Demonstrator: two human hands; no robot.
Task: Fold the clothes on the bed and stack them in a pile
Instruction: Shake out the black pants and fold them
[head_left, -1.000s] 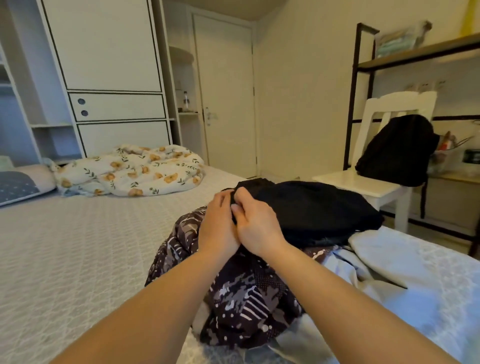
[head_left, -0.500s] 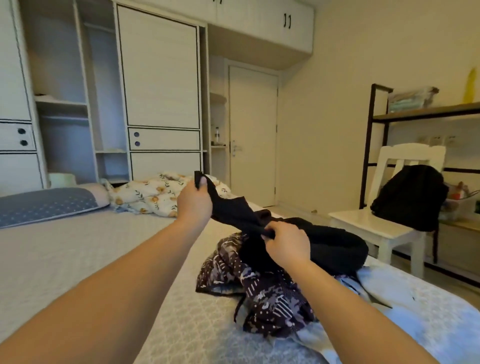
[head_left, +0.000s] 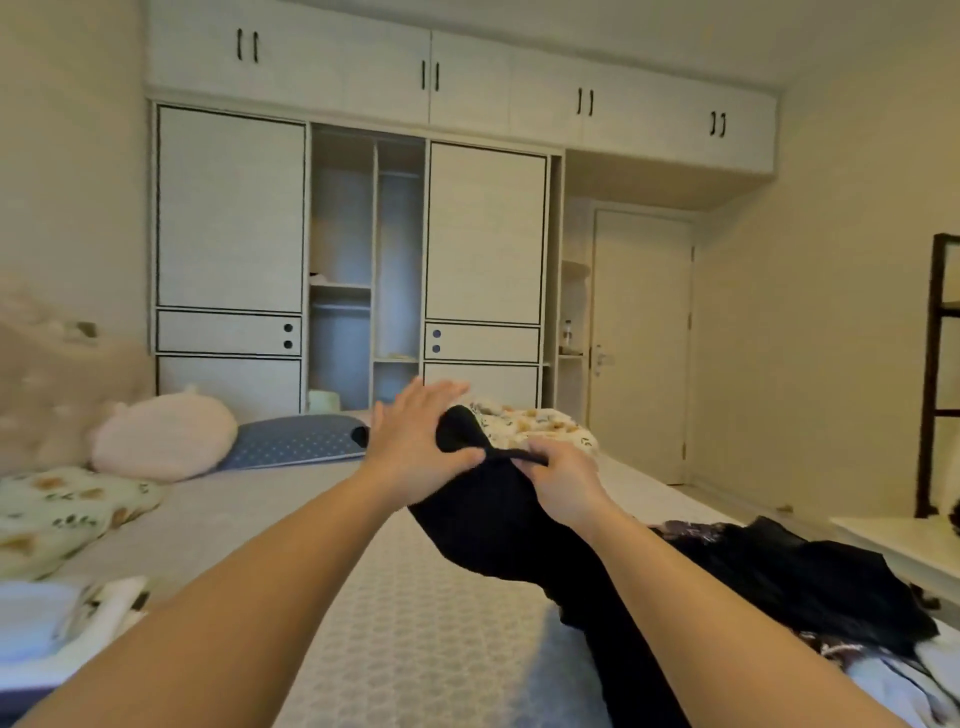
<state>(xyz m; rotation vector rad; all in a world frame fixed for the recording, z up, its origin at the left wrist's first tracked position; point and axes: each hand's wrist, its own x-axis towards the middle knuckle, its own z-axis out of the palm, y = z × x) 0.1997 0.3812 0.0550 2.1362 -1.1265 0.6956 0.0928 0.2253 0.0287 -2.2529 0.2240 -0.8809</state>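
Note:
A long black garment hangs lifted over the bed, trailing down to the lower right. My right hand pinches its top edge. My left hand has its fingers spread straight, with the thumb against the cloth's upper end. At the right lies a heap of clothes: a dark one on top, a patterned piece and pale fabric underneath.
A blue pillow, a pink cushion and a floral blanket lie at the bed's far end. A floral pillow sits at the left. A white chair and a dark shelf frame stand at the right. Wardrobes fill the back wall.
The black garment has been pulled up and left, away from the heap. My left hand has loosened from a fist grip to spread fingers. The view has swung left and up.

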